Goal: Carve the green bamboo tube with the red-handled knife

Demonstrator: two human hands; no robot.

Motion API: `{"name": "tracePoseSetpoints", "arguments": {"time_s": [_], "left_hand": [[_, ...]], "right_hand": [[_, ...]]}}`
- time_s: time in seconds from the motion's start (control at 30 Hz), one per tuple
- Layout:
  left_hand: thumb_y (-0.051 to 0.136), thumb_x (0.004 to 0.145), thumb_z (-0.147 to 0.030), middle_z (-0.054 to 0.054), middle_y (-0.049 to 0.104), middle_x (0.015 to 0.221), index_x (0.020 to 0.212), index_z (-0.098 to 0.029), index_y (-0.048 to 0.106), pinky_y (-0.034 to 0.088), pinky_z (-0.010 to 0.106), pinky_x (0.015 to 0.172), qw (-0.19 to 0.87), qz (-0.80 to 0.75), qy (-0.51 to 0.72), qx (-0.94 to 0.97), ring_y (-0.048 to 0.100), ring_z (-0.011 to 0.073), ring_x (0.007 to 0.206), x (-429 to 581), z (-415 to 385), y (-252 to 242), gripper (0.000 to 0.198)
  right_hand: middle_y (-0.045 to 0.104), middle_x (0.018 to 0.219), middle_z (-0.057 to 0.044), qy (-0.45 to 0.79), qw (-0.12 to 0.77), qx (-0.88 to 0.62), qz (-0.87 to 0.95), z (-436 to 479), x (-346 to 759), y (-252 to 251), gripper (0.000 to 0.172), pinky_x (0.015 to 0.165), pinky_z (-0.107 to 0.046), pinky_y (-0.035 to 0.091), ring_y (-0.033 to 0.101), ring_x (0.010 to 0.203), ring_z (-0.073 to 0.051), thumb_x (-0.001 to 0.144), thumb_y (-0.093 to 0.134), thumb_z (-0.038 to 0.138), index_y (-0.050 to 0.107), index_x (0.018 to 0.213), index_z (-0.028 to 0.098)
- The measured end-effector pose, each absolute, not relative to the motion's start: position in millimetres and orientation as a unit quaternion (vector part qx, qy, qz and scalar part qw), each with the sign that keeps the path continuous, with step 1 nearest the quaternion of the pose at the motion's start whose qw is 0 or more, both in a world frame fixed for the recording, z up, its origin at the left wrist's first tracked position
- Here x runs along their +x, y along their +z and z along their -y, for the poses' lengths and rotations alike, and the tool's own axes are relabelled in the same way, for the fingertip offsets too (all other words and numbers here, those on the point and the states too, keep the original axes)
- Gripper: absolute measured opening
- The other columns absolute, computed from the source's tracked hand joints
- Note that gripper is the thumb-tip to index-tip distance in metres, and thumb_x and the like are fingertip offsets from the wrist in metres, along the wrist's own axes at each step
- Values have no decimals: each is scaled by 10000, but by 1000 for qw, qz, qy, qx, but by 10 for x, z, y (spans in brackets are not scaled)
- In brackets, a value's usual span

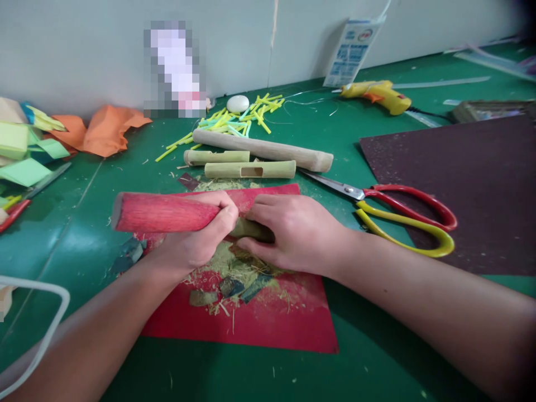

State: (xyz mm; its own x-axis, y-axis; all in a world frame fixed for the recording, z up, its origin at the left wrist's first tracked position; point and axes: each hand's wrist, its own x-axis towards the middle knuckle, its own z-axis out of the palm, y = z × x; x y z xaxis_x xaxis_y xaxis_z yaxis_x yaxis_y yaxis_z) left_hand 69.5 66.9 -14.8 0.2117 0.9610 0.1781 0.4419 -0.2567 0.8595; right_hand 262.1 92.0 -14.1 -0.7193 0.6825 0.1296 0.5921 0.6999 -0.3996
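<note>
My left hand (209,229) is wrapped round a thick red wooden handle (167,213) that points left and ends in a grey rim. Whatever is at its other end is hidden by my fingers. Close beside it, my right hand (293,229) is closed over a short greenish bamboo tube (253,230), pressing it down over the red sheet (310,312). Pale bamboo dust, shavings and torn dark scraps (231,287) lie below my hands. Just beyond are two cut bamboo tubes (274,170) (218,158), one with a rectangular opening, and a longer pale stick (263,149).
Scissors (355,192) with red and yellow handles lie right, partly on a dark brown sheet (473,201). Behind are yellow straw pieces (263,111), a white egg-shaped object (238,104), a yellow glue gun (377,96) and a carton (354,53). Orange crumpled paper (109,131) lies left.
</note>
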Motion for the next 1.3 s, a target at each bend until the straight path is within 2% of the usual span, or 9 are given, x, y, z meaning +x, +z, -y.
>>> {"name": "tracePoseSetpoints", "arguments": {"time_s": [0.17, 0.3, 0.47, 0.67, 0.97, 1.1, 1.3], "left_hand": [[516, 939, -226, -51, 483, 569, 646, -189, 507, 329, 243, 501, 337, -507, 362, 706, 443, 85, 545, 697, -684, -138, 296], [509, 936, -214, -58, 478, 573, 651, -189, 504, 310, 249, 492, 326, -511, 340, 719, 414, 78, 524, 694, -690, -114, 286], [502, 932, -213, -63, 469, 566, 635, -189, 488, 306, 259, 495, 316, -512, 333, 726, 392, 78, 510, 700, -685, -95, 298], [498, 904, -170, -62, 486, 587, 631, -190, 477, 350, 255, 550, 317, -506, 325, 733, 437, 85, 556, 712, -687, -77, 274], [487, 880, -185, -25, 498, 603, 589, -199, 456, 386, 290, 595, 310, -449, 316, 776, 461, 118, 584, 663, -678, -78, 293], [466, 906, -242, -23, 486, 588, 609, -199, 461, 381, 278, 562, 308, -485, 376, 727, 452, 118, 570, 677, -677, -123, 300], [511, 919, -271, -38, 477, 577, 652, -194, 510, 337, 252, 506, 324, -504, 349, 720, 426, 101, 537, 678, -688, -132, 277]], "right_hand": [[659, 872, -75, 129, 140, -349, 918, -895, 2612, -157, 303, 596, -309, 287, 540, 743, -186, 843, 704, 429, 665, 891, 133], [656, 826, -67, 128, 143, -345, 919, -904, 2622, -163, 295, 612, -310, 311, 552, 739, -187, 850, 713, 427, 656, 862, 138], [653, 793, -60, 125, 155, -331, 922, -925, 2635, -173, 282, 612, -309, 305, 545, 725, -182, 852, 716, 421, 651, 819, 148], [639, 794, -61, 151, 172, -299, 926, -952, 2638, -201, 273, 623, -302, 320, 514, 710, -167, 880, 691, 399, 643, 801, 142], [636, 809, -58, 205, 170, -306, 914, -954, 2631, -195, 248, 625, -293, 302, 484, 705, -155, 874, 677, 377, 643, 834, 135], [593, 751, -30, 215, 166, -323, 907, -964, 2636, -183, 247, 607, -291, 274, 446, 678, -147, 842, 692, 380, 600, 765, 164], [590, 761, -31, 204, 157, -331, 908, -946, 2629, -185, 265, 609, -296, 256, 452, 688, -151, 846, 684, 397, 579, 761, 169]]}}
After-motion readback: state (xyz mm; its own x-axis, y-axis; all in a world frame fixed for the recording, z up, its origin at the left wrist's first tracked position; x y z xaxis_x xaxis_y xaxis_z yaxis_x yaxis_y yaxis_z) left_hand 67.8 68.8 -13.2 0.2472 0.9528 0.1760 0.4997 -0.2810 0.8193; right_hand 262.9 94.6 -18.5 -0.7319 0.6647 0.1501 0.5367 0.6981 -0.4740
